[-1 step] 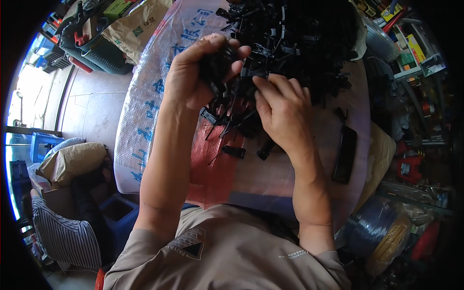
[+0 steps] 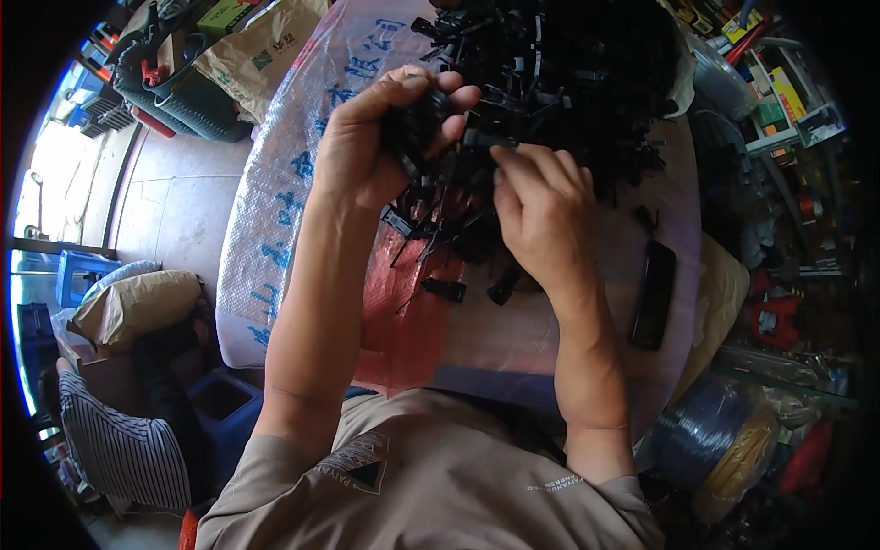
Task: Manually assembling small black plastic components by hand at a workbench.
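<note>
My left hand (image 2: 371, 137) is curled around a bunch of small black plastic parts (image 2: 410, 128), raised over the near left side of a dark heap. Close to its right, my right hand (image 2: 547, 206) has thumb and index finger brought together at a small black plastic part (image 2: 486, 139); its exact shape is lost against the dark heap. The heap of black plastic parts (image 2: 587, 101), several with thin stems, spreads over the far side of the table. Loose black pieces (image 2: 445, 290) lie on the covering below my hands.
A white woven sheet (image 2: 266, 229) with blue writing and a red strip (image 2: 399, 321) covers the table. A black phone-like slab (image 2: 654, 295) lies at the right. Shelves (image 2: 788, 119) stand right; sacks (image 2: 142, 307) and a blue stool (image 2: 223, 403) stand left.
My right hand has shifted slightly to the right, its fingertips a little farther from my left hand. The left hand, still holding its bunch, has barely moved.
</note>
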### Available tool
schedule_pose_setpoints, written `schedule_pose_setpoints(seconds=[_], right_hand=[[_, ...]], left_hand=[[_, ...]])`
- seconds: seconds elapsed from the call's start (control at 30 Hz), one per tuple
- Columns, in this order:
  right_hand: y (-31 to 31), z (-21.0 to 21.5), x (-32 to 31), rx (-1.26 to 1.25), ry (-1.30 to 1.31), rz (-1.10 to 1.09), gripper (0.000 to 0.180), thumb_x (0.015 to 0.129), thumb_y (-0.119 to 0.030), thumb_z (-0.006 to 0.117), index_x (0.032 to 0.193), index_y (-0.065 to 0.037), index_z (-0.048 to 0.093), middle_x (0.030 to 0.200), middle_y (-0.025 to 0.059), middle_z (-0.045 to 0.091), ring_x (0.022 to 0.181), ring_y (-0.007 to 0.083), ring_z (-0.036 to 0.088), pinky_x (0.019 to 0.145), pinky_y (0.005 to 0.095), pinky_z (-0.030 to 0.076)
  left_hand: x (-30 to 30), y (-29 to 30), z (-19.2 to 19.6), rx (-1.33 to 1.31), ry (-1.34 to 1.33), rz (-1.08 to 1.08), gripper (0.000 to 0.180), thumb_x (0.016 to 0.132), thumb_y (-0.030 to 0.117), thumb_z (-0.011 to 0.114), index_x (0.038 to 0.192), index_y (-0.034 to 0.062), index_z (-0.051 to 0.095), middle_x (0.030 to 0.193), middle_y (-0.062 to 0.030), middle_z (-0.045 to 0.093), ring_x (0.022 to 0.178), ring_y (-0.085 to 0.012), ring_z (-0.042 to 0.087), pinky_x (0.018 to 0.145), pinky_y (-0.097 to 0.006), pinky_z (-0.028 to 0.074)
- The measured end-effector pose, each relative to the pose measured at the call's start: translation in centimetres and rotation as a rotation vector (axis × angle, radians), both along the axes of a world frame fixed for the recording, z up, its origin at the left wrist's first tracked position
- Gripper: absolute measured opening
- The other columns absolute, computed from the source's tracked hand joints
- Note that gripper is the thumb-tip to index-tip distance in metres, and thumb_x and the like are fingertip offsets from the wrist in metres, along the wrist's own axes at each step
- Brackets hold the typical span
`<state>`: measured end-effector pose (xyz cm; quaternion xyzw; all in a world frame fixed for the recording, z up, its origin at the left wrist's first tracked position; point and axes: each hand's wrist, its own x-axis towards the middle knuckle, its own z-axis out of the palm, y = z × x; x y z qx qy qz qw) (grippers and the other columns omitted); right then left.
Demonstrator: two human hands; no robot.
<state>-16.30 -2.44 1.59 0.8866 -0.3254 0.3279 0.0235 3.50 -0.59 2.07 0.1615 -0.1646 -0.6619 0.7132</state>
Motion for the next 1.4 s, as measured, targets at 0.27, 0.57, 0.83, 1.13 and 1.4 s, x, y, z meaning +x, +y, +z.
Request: schedule_pose_setpoints(seconds=[0.27, 0.57, 0.83, 1.13, 1.4], right_hand=[[0.0, -0.5, -1.1, 0.089, -0.036, -0.016, 0.024, 0.078, -0.004, 0.064, 0.102, -0.008, 0.062, 0.088, 0.0063, 0.063, 0.083, 0.0255, 0.061, 0.071, 0.0367, 0.041], [0.3, 1.7, -3.1, 0.679, -0.798, 0.064, 0.007, 0.088, 0.001, 0.057, 0.095, -0.002, 0.059, 0.074, -0.0011, 0.059, 0.062, 0.0039, 0.050, 0.055, 0.0183, 0.040], [1.9, 2.1, -3.5, 0.955, -0.735, 0.345, 0.019, 0.096, -0.005, 0.053, 0.112, 0.003, 0.058, 0.098, 0.0069, 0.067, 0.074, 0.0083, 0.058, 0.071, 0.0202, 0.047], [1.3, 1.6, -3.3, 0.693, -0.700, 0.062, 0.013, 0.097, -0.007, 0.051, 0.106, 0.002, 0.055, 0.087, 0.0088, 0.069, 0.067, 0.0087, 0.061, 0.061, 0.0209, 0.049], [2.2, 2.3, -3.5, 0.851, -0.482, 0.405, 0.022, 0.095, -0.008, 0.057, 0.112, 0.005, 0.058, 0.101, 0.0106, 0.069, 0.085, 0.0135, 0.065, 0.077, 0.0255, 0.051]], left_hand=[[-0.7, 0.4, 0.0, -0.069, -0.171, -0.045, 0.011, 0.089, 0.012, 0.060, 0.091, 0.0016, 0.059, 0.087, -0.0113, 0.063, 0.073, -0.0187, 0.061, 0.051, -0.027, 0.046], [-2.8, 1.7, 1.8, -0.093, -0.921, 0.065, 0.032, 0.091, 0.013, 0.061, 0.120, 0.0007, 0.062, 0.100, -0.0041, 0.067, 0.075, -0.0072, 0.059, 0.061, -0.018, 0.046], [-4.8, 2.4, 2.4, -0.011, -1.121, 0.159, 0.024, 0.094, 0.015, 0.061, 0.112, 0.0009, 0.067, 0.091, -0.0017, 0.068, 0.073, -0.0041, 0.056, 0.065, -0.020, 0.047], [-3.8, 2.7, 3.1, 0.092, -0.898, 0.239, 0.026, 0.092, 0.015, 0.061, 0.110, -0.0018, 0.067, 0.091, -0.0032, 0.069, 0.064, -0.0049, 0.055, 0.056, -0.019, 0.042], [-4.2, 3.2, 3.0, 0.146, -1.123, -0.046, 0.039, 0.091, 0.020, 0.063, 0.119, -0.0069, 0.060, 0.094, -0.0078, 0.068, 0.084, -0.0104, 0.060, 0.078, -0.026, 0.049]])
